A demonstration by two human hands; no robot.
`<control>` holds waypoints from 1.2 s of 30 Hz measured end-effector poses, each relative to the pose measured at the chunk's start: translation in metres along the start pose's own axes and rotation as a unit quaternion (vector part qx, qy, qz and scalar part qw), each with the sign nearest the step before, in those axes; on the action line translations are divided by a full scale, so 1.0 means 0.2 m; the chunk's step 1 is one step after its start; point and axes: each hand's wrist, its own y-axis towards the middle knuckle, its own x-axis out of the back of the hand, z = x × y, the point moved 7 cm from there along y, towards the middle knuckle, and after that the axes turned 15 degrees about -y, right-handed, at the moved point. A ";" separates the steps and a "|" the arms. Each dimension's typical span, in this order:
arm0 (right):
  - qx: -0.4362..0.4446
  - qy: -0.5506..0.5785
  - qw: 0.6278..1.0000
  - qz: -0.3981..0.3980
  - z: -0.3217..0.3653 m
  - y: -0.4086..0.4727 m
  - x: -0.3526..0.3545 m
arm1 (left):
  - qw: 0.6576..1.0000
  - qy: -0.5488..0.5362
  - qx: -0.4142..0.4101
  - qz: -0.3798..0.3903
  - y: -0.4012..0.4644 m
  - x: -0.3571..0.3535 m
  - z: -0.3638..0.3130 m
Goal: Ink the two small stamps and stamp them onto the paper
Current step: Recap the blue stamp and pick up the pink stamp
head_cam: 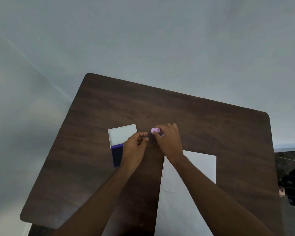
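Pink stamp (155,130) at the right hand's (168,142) fingertips, fingers curled round it, a second bluish bit just under them, too hidden to name. Open ink pad (117,155) lies left of the stamp, lid (122,134) flipped back; left hand (134,147) partly covers it, loosely curled, holding nothing visible. Paper (194,167) sits nearer the person, under the right forearm; inking likely means moving the stamp leftward.
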 end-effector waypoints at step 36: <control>-0.073 0.324 0.925 0.185 0.33 -0.35 -0.05 | 0.979 -0.200 -0.032 0.009 -0.26 0.44 -0.04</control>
